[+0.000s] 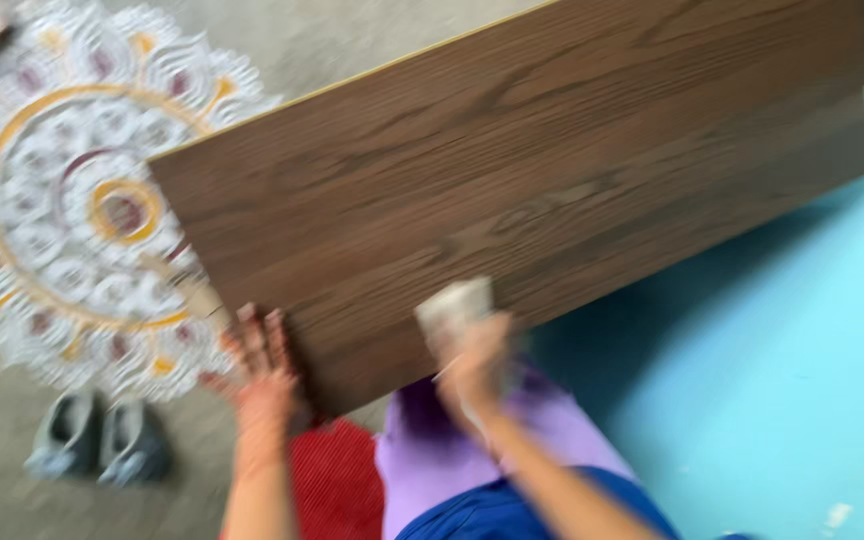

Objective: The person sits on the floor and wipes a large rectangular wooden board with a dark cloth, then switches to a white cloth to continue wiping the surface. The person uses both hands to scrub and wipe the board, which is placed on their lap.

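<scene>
A large dark brown wooden board (pixel 512 170) lies tilted across the middle of the view. My left hand (pixel 260 370) rests with its fingers spread against the board's near left corner. My right hand (pixel 472 360) is closed around a small pale block (pixel 455 303) that looks like a sanding pad or cloth, pressed on the board's near edge. The picture is blurred by motion.
A round white, yellow and red floor pattern (pixel 72 200) covers the grey floor at left. A pair of grey shoes (pixel 102 440) stands below it. A red mat (pixel 337 480) and purple cloth (pixel 452 450) lie under the board. The surface at right is turquoise (pixel 782 380).
</scene>
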